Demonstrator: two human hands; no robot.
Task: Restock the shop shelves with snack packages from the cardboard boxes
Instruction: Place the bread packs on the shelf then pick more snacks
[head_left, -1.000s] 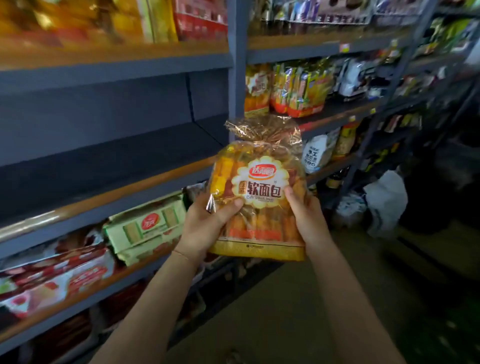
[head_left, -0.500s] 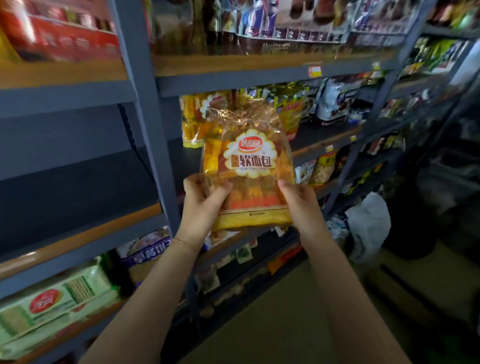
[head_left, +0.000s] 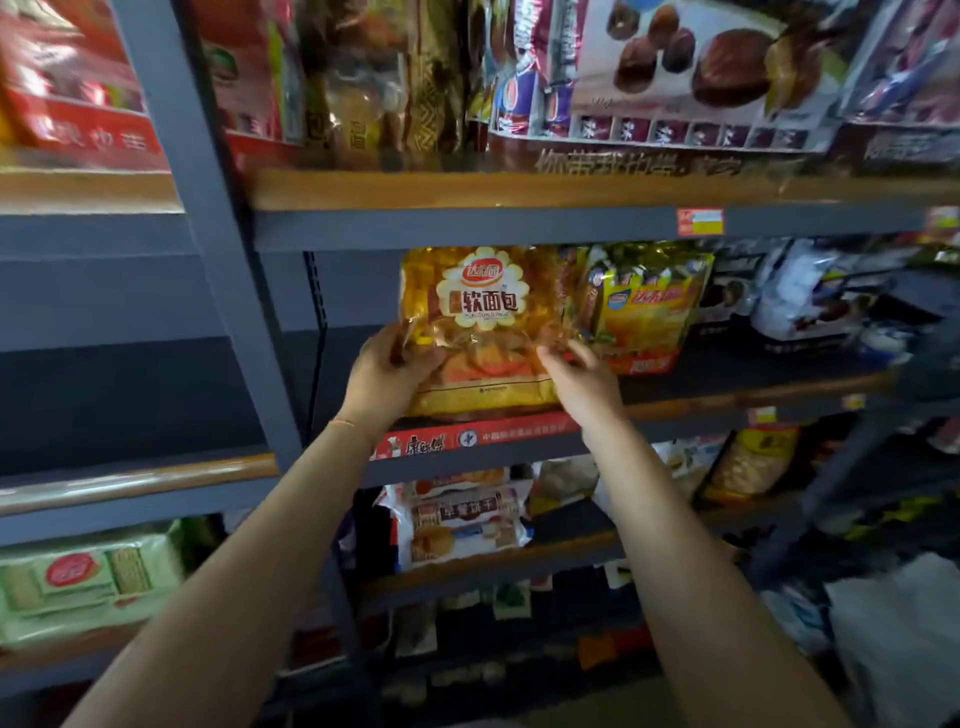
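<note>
A yellow-orange bag of soft bread (head_left: 480, 322) stands upright on the middle shelf (head_left: 727, 395), its base at the shelf's front edge. My left hand (head_left: 387, 376) grips its lower left side. My right hand (head_left: 582, 376) pinches its lower right side. Another yellow snack bag (head_left: 647, 306) stands just to its right on the same shelf. No cardboard box is in view.
A grey upright post (head_left: 218, 249) separates this bay from a bare shelf (head_left: 130, 395) on the left. Packed snack bags (head_left: 675, 73) fill the shelf above. Biscuit packs (head_left: 462, 525) lie on the shelf below. A white bag (head_left: 893, 639) sits at lower right.
Both hands have carried the bread bag forward and up, from the air in front of the shelves onto the middle shelf beside the other yellow bag. The view moved closer.
</note>
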